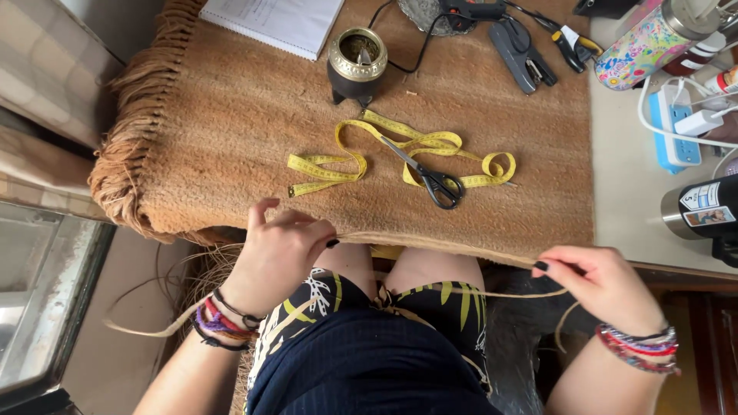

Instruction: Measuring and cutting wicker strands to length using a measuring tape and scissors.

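My left hand (280, 250) pinches a thin tan fibre strand (438, 247) at the front edge of the brown woven mat (231, 131). My right hand (596, 280) pinches the same strand further right, so it runs taut between both hands over my lap. A second strand (500, 293) trails across my knees. Loose fibres (154, 327) hang down past my left wrist. Black-handled scissors (430, 178) lie on a yellow measuring tape (361, 157) on the mat, beyond my hands.
A dark round cup with a gold rim (357, 61) and a notebook (277, 21) sit at the back. Pliers (526, 58), a floral bottle (649, 42), a blue power strip (673, 127) and a metal flask (703, 209) are at the right.
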